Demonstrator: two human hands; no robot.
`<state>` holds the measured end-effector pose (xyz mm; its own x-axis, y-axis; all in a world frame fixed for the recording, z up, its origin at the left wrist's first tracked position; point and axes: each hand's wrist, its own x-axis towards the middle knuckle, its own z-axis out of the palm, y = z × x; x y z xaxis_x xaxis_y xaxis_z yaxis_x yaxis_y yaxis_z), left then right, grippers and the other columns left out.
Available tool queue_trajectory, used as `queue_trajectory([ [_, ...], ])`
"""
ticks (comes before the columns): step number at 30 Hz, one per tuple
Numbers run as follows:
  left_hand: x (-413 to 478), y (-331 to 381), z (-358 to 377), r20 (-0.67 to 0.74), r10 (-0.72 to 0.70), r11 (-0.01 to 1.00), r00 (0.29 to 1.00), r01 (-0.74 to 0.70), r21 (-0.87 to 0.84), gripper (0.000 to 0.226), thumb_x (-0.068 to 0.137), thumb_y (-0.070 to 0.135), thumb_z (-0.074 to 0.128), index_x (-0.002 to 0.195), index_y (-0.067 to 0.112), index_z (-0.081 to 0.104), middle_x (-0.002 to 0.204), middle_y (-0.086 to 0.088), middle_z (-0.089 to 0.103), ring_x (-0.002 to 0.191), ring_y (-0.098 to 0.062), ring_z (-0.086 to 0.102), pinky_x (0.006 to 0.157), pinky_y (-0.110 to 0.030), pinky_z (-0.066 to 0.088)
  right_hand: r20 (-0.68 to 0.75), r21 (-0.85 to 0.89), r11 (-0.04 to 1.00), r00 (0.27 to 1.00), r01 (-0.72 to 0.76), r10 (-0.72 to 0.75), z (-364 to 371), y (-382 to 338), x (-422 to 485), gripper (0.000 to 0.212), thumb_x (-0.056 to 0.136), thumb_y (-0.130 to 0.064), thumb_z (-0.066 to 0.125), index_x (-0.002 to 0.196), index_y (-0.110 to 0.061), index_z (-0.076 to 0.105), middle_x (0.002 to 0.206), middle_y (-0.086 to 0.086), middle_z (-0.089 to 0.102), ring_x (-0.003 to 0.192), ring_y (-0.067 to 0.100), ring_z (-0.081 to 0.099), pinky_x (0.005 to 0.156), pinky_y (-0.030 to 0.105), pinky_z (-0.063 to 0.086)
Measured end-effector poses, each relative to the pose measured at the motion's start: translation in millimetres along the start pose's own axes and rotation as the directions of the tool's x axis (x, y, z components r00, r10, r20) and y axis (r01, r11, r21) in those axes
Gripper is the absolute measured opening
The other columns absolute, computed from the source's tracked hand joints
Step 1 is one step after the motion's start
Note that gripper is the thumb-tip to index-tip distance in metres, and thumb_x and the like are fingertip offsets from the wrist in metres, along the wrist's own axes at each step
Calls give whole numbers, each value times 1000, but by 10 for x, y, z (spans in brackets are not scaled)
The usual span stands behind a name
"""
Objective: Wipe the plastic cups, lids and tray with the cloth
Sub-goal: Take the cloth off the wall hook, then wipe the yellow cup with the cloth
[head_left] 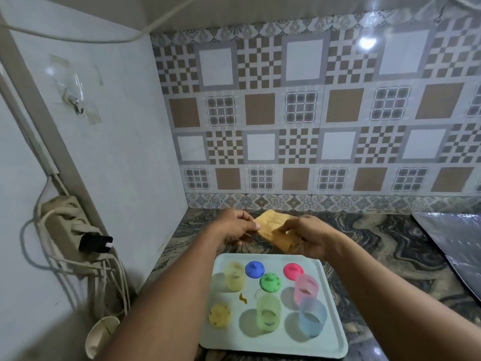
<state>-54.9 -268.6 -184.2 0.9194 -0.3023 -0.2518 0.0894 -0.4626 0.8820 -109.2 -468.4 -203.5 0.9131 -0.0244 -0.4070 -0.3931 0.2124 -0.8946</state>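
My left hand (235, 226) pinches the left edge of the cloth (273, 225). The fingers (289, 226) of my right hand (308, 238) curl round its right side, over the desk (377, 243) just behind the tray (276, 345). On the tray stand a yellow cup (234, 276), green cup (268, 312), pink cup (306, 285) and blue cup (312, 320), with a blue lid (254, 269), pink lid (292, 270), green lid (270, 282) and yellow lid (219, 315) among them.

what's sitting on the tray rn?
The tray holds a yellow cup, pink cup, green cup and blue cup. There is also a loose blue lid, green lid, pink lid and yellow lid, and a brown smear. The left forearm covers its near-left corner.
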Motion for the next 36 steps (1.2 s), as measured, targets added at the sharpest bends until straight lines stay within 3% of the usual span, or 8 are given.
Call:
queue_trajectory([
  [6,265,-117,-116,136,3,988,991,18,-153,14,86,11,76,92,16,64,81,-6,77,70,-18,73,50,-24,48,-37,456,883,994,109,-104,96,148,158,13,84,-6,68,95,1,66,75,12,71,56,16,65,55,26,59],
  [11,518,-224,-67,145,32,976,989,0,-218,20,84,11,79,98,14,64,79,-5,76,65,-16,73,51,-24,48,-105,695,704,989,148,-104,370,417,337,29,77,-16,70,103,-6,65,84,13,70,68,21,61,68,28,44],
  [16,689,-489,-85,110,19,999,994,-16,-32,15,88,9,74,95,10,61,76,-8,72,49,-14,63,41,-21,41,-209,574,812,978,107,19,477,445,538,24,90,-5,55,113,-3,61,104,21,68,89,32,65,87,38,51],
  [22,781,-1250,-28,189,91,829,978,-179,530,12,81,32,76,78,21,76,85,5,76,81,-13,69,73,-24,52,-339,358,933,937,47,83,155,673,758,30,89,1,45,109,-8,65,89,14,74,75,22,72,63,32,56],
  [27,782,-1669,80,238,107,608,965,-253,752,34,80,49,72,64,22,61,80,1,68,82,-19,63,64,-25,40,-351,286,957,924,-51,154,159,961,719,36,92,0,39,122,9,58,130,36,57,124,48,55,111,55,41],
  [30,845,-1764,66,205,124,577,971,-238,781,37,85,47,66,62,21,54,85,-4,66,87,-26,63,65,-29,41,-340,339,940,927,-38,160,299,1036,642,23,93,-1,44,104,1,64,102,27,69,95,38,68,100,51,48],
  [33,908,-1737,3,188,204,603,961,-275,749,35,86,44,64,70,13,65,71,-2,65,77,-23,63,69,-34,53,-393,249,967,918,55,49,415,1125,642,20,88,-1,50,91,-6,69,86,28,69,90,28,67,86,47,48],
  [36,986,-1511,-112,205,211,700,956,-294,650,23,87,46,67,84,27,77,82,4,73,83,-18,67,80,-33,55,-436,-193,947,842,258,-319,558,1242,706,26,77,-12,45,91,-9,67,88,19,68,86,20,60,80,46,49],
])
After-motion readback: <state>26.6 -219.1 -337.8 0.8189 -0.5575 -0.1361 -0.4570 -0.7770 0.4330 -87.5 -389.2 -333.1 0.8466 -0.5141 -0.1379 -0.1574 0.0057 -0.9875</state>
